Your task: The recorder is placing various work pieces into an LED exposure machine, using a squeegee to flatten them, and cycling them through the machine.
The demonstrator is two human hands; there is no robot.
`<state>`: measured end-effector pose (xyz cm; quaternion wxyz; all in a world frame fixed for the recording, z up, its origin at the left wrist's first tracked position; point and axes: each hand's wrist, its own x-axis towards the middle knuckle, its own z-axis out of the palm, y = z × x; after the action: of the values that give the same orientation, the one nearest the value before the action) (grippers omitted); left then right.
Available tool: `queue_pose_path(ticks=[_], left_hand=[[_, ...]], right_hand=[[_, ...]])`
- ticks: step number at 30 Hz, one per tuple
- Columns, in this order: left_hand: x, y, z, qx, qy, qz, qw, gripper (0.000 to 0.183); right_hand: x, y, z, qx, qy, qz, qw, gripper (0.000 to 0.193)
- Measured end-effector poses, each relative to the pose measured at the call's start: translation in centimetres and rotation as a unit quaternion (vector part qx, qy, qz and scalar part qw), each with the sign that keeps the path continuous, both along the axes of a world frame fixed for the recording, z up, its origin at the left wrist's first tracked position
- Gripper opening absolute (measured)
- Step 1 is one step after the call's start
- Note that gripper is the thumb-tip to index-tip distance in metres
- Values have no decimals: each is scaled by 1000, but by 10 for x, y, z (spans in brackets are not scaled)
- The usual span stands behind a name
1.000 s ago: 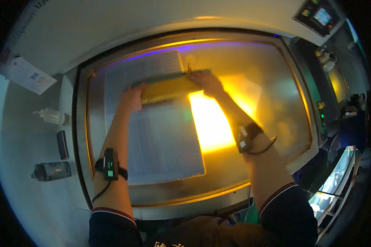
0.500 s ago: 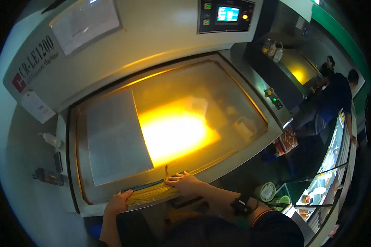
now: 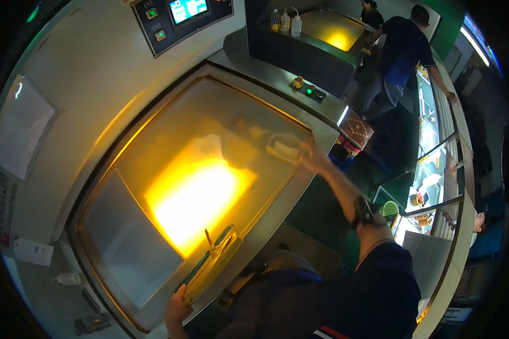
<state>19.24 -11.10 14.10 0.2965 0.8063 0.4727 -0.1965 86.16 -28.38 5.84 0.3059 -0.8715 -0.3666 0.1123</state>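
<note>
My left hand grips the near end of a long yellow, film-like strip with a dark green edge. The strip lies slantwise along the front rim of a glowing machine bed, and a short dark tab stands up from it. My right hand is stretched out over the right front edge of the bed, smeared by motion, so its fingers cannot be made out. Beside it a pale rectangular shape shows on the bed, blurred. A grey translucent sheet lies on the bed's left part, next to the bright yellow light.
A control panel with a lit screen sits above the bed. A squeeze bottle stands at the left. Across the aisle are a patterned box, a lit bench, a green bin and a person in dark clothes.
The view has swung to the right. My right hand has left the yellow strip and reached to the far right edge of the bed. My left hand stays at the strip's end.
</note>
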Motion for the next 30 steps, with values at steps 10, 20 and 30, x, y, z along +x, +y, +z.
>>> queue_pose_path(ticks=[10,20,30], left_hand=[[47,-10,4,9,30,51,998,93],[46,-23,8,-6,67,73,995,96],[21,-40,-7,-1,66,42,997,87]], right_hand=[[195,55,18,-214,-131,-190,949,108],[199,70,28,-297,-114,-157,935,106],[-61,56,-75,81,-47,308,947,64]])
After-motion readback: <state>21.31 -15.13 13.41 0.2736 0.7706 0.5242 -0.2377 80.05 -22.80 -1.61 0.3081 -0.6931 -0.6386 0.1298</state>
